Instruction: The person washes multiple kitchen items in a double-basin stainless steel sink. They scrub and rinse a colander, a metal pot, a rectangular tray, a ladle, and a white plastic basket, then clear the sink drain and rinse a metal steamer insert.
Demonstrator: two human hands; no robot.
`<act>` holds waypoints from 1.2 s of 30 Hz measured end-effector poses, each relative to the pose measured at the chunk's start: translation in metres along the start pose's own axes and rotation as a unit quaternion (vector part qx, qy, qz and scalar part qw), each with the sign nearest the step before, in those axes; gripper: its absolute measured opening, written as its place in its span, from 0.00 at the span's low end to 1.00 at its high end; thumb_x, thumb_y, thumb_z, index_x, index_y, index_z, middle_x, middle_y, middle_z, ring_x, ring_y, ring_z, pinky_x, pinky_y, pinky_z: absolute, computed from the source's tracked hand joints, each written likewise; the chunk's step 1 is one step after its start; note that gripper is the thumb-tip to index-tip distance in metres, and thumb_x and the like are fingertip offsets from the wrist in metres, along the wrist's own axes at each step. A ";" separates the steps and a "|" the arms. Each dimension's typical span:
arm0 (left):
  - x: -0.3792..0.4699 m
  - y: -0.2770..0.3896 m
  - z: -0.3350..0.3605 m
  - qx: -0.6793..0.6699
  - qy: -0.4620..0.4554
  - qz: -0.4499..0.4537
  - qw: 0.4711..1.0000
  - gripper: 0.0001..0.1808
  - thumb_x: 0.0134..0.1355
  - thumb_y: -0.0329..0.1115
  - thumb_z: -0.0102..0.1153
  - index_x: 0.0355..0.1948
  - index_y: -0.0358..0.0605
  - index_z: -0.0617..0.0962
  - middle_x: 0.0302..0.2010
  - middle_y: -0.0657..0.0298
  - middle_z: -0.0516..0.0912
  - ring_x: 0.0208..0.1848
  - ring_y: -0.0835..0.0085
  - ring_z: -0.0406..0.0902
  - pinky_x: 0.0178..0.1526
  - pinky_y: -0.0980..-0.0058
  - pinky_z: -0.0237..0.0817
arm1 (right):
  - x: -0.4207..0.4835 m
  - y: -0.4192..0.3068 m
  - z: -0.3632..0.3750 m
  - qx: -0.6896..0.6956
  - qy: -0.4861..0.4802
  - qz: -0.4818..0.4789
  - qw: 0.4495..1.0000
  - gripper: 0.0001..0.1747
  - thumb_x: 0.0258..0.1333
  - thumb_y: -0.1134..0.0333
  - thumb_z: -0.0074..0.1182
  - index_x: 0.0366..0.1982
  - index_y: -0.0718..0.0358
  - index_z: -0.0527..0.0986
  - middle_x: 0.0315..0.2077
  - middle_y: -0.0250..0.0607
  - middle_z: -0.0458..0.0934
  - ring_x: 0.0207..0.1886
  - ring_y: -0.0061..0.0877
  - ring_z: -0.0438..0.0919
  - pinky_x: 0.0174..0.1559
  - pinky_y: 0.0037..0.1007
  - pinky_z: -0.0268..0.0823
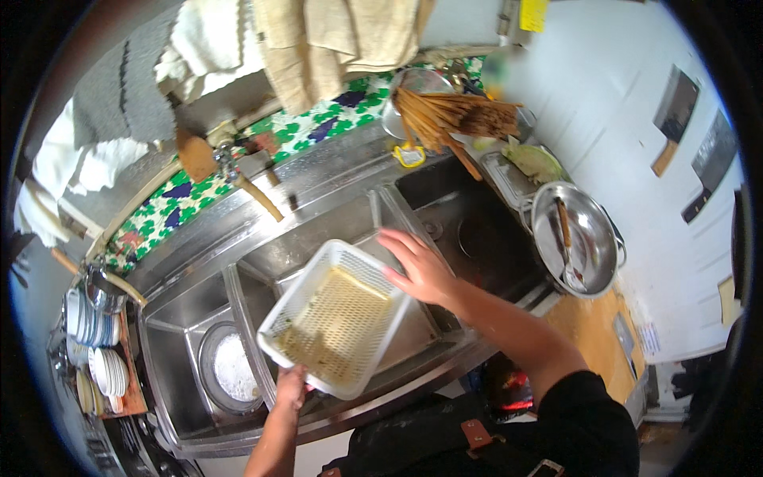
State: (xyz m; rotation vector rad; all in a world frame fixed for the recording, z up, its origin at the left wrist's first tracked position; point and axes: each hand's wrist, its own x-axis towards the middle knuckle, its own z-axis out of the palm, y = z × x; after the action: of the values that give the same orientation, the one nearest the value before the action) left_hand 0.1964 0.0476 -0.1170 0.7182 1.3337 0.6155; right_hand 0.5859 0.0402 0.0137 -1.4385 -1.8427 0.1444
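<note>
A white perforated plastic basket [340,316] is held tilted over the middle basin of a stainless steel sink [235,304]. Greenish bits cling to its yellowish bottom. My left hand [291,387] grips the basket's near left corner. Beside the basket's far right edge is my right hand [417,268], its fingers spread; whether it touches the rim cannot be told. A faucet with a tan hose [259,198] stands behind the sink. In the left basin lies a round pan or bowl [232,366].
A steel pot [587,238] holding a wooden-handled utensil stands right of the sink, near a cabbage piece [533,163] on a tray. Wooden sticks [438,116] lie behind. Cleavers [676,104] hang on the right wall. Stacked plates [109,371] stand at left; cloths [351,36] hang above.
</note>
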 end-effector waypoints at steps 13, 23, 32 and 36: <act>0.105 -0.045 -0.012 -0.072 -0.021 -0.098 0.992 0.22 0.59 0.36 0.52 0.54 0.43 0.67 0.44 0.57 0.78 0.40 0.67 0.79 0.31 0.71 0.72 | 0.325 -0.051 0.158 0.072 0.090 0.055 0.992 0.45 0.46 0.50 0.65 0.60 0.66 0.60 0.56 0.52 0.67 0.58 0.42 0.67 0.59 0.37 0.60; 0.137 -0.058 0.009 -0.051 0.015 -0.128 0.990 0.25 0.58 0.35 0.56 0.57 0.40 0.69 0.49 0.54 0.76 0.49 0.62 0.75 0.45 0.63 0.69 | 0.307 -0.024 0.154 0.252 0.063 -0.038 0.965 0.27 0.61 0.63 0.53 0.60 0.63 0.65 0.47 0.46 0.77 0.46 0.25 0.75 0.50 0.26 0.65; 0.179 -0.008 0.049 0.048 0.216 0.196 0.955 0.24 0.61 0.32 0.51 0.59 0.37 0.66 0.51 0.51 0.73 0.52 0.56 0.71 0.59 0.66 0.60 | 0.146 0.115 0.124 -0.032 0.018 0.140 0.989 0.11 0.54 0.72 0.52 0.40 0.58 0.77 0.35 0.42 0.78 0.39 0.39 0.76 0.44 0.35 0.69; 0.226 0.084 0.110 -0.319 0.021 0.022 0.947 0.16 0.68 0.37 0.45 0.52 0.38 0.71 0.50 0.52 0.74 0.50 0.63 0.74 0.53 0.72 0.67 | 0.123 0.258 0.096 -0.176 0.168 0.207 0.948 0.21 0.48 0.70 0.56 0.48 0.59 0.74 0.49 0.49 0.72 0.53 0.45 0.70 0.56 0.41 0.63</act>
State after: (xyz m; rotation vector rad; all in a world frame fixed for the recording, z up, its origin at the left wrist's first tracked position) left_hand 0.3381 0.2605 -0.1871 0.2031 1.0644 1.0383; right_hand 0.7183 0.2721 -0.1262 -1.9511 -1.3136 -0.2248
